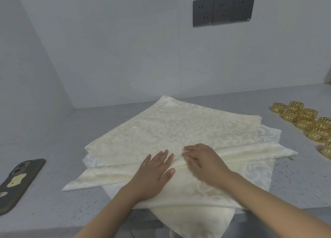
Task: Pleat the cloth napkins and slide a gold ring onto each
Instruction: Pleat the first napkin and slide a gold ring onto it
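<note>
A stack of napkins (172,130) lay mid-counter (53,148). Both hands (155,173) (204,162) rested on its near part. Rings (304,119) sat far right, a phone (18,182) near left, sockets (223,9) on the far wall.

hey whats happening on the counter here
A person is pleating the top cream patterned cloth napkin of a small stack on the grey speckled counter. The left hand lies flat on the folded near edge, while the right hand, fingers bent, presses the pleat beside it. No grip has taken a ring yet: the gold cut-out napkin rings sit clustered at the right. A dark-cased phone lies at the left.
</note>
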`<state>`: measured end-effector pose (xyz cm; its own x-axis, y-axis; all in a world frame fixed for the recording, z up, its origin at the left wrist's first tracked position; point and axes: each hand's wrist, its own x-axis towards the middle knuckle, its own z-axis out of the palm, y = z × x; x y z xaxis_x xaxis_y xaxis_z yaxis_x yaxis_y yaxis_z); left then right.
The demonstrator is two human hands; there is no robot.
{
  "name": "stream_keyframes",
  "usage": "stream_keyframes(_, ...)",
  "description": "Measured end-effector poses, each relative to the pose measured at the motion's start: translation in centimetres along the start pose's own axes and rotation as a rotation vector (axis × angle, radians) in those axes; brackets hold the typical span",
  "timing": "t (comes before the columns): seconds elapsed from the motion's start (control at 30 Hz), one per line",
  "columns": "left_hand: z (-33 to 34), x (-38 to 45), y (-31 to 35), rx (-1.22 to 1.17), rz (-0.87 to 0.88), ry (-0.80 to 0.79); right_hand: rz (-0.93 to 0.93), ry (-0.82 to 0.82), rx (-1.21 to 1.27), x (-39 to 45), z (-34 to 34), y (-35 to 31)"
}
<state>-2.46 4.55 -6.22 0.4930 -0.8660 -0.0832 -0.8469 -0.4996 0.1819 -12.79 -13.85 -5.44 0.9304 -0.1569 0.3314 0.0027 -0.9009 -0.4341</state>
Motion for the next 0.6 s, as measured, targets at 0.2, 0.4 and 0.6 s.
stream_keyframes(0.2,-1.5,0.0,-1.2,-0.641,-0.166,0.127,0.287,-0.108,0.437,2.2,0.8,-2.5)
stream_keyframes(0.4,-2.3,0.0,-2.8,-0.268,-0.301,0.209,0.308,-0.142,0.358,2.6,1.5,-2.4)
stream_keyframes(0.6,-4.9,1.4,-3.0,-0.156,-0.350,0.048,0.333,-0.093,0.326,2.9,2.1,-3.1)
